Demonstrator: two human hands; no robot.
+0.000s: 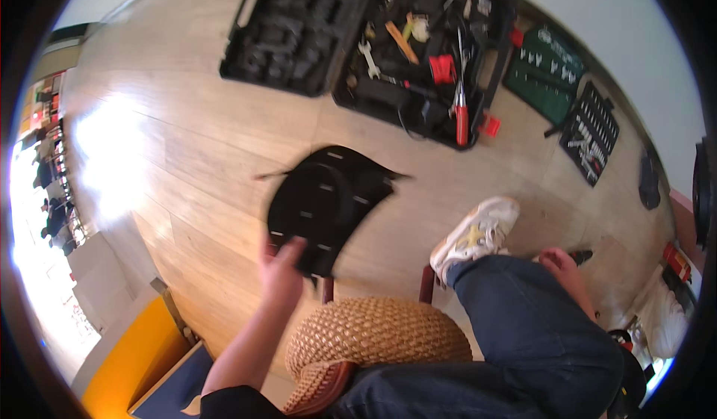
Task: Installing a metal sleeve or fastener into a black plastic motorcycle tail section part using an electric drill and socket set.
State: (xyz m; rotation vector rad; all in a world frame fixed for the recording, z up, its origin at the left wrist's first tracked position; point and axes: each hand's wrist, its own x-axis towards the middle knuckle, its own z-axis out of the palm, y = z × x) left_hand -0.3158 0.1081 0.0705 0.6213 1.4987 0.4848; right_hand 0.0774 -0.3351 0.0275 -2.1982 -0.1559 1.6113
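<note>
My left hand (285, 266) grips the lower left edge of a dark, roughly rounded flat piece (317, 199) with short pale marks on it, held above the floor and blurred at its edges. My right hand (560, 266) is beside my right leg (530, 322), fingers curled by a small dark object (579, 256) that is partly hidden; I cannot make out what it is. My right shoe (478, 232) is between the black piece and my right hand. A woven cushioned seat (366, 329) shows under me.
An open black toolbox (355, 98) with loose tools lies ahead on the wooden floor (172, 113). A green tool case (541, 72) and a black socket set (590, 131) lie at the right, near the white wall (635, 53). A yellow panel (127, 352) stands at lower left.
</note>
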